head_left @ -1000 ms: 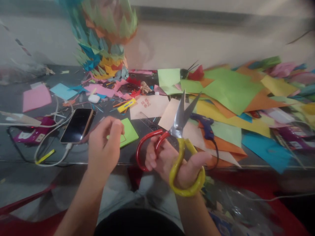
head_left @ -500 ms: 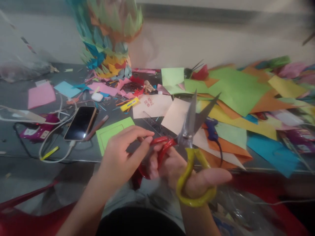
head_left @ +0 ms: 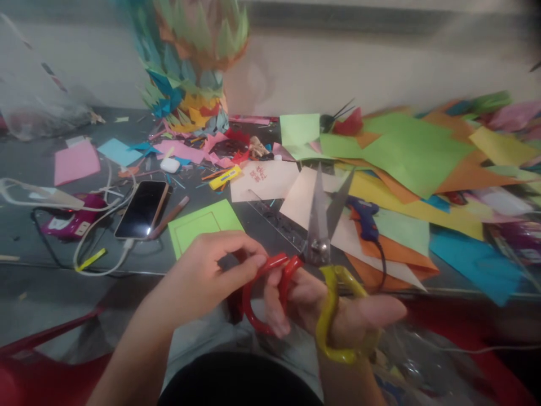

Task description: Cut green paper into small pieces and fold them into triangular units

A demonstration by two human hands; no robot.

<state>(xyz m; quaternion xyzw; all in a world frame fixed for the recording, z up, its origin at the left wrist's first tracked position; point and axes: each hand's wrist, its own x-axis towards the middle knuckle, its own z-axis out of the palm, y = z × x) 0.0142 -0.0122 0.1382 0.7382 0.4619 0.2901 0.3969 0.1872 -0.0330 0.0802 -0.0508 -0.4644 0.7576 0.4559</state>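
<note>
A pair of scissors (head_left: 318, 248) has one red handle (head_left: 255, 316) and one yellow handle (head_left: 327, 321). Their blades stand apart in a V, tips pointing away from me. My right hand (head_left: 313, 299), palm up, holds them with its thumb through the yellow loop and fingers through the red one. My left hand (head_left: 220, 270) pinches the red handle near its upper end, thumb against forefinger. Beyond the left hand, a green paper square (head_left: 207, 223) with a drawn outline lies on the table. A clear ruler (head_left: 276, 217) lies partly behind the blades.
A phone (head_left: 142, 210) with a white cable lies left, beside a purple power strip (head_left: 78, 217). A blue glue gun (head_left: 364, 217) rests among coloured paper sheets (head_left: 416, 149) on the right. A folded-paper model (head_left: 190, 73) stands at the back. The table's front edge (head_left: 139, 274) runs below.
Both hands and the scissors have come slightly lower. The blades have swung a little left and their tips are somewhat closer together. My left fingers stay at the red handle.
</note>
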